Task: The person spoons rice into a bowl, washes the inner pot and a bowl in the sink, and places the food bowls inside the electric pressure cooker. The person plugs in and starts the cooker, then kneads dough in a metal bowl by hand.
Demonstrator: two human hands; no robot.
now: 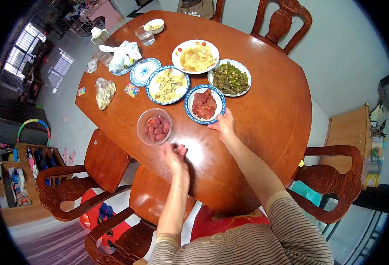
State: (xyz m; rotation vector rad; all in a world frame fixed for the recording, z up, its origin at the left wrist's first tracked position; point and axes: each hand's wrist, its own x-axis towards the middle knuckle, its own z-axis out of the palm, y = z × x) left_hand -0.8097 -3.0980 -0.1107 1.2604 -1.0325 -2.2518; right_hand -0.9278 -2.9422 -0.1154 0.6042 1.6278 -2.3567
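Observation:
My right hand [224,123] grips the lower right rim of a blue-and-white plate [188,104] that holds reddish-brown meat [204,104]. Just below a clear round tub [139,128] of dark red fruit [158,128], my left hand [175,156] hangs over the table with its fingers apart and nothing in them. Behind the meat plate are a plate of green vegetables [230,78], a bowl of pale sliced food [196,57] and a patterned plate of yellowish food [168,85].
On the wooden table [265,110] are also an empty patterned plate [144,72], a white plastic bag [124,56], a bagged item [105,93], a glass [146,36] and a small bowl [156,25]. Carved chairs [157,194] stand around its edge.

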